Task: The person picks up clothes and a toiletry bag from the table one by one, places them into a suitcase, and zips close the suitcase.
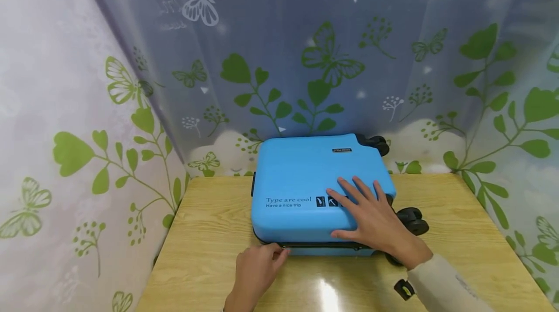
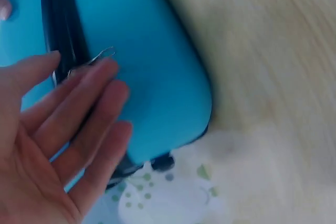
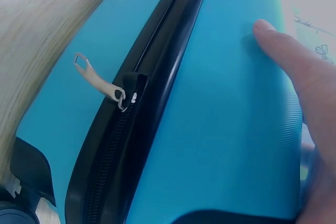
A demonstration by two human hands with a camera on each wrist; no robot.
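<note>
A light blue hard-shell suitcase (image 1: 301, 171) lies flat on the wooden table, its black zipper (image 1: 323, 245) along the front side. My right hand (image 1: 373, 217) rests on the lid with spread fingers, beside the printed lettering. In the right wrist view its thumb (image 3: 286, 51) lies against the blue shell, and a metal zipper pull (image 3: 100, 82) sticks out from the zipper. My left hand (image 1: 257, 268) is at the zipper near the front left corner. In the left wrist view, its fingers (image 2: 105, 103) are extended beside another metal zipper pull (image 2: 102, 54), with the thumb apart.
Black wheels (image 1: 412, 221) stick out at the suitcase's right end. A small black object (image 1: 404, 289) with a yellow-green spot lies on the table (image 1: 209, 254) near the right sleeve (image 1: 441, 283). Patterned curtains (image 1: 271, 50) hang behind and at both sides.
</note>
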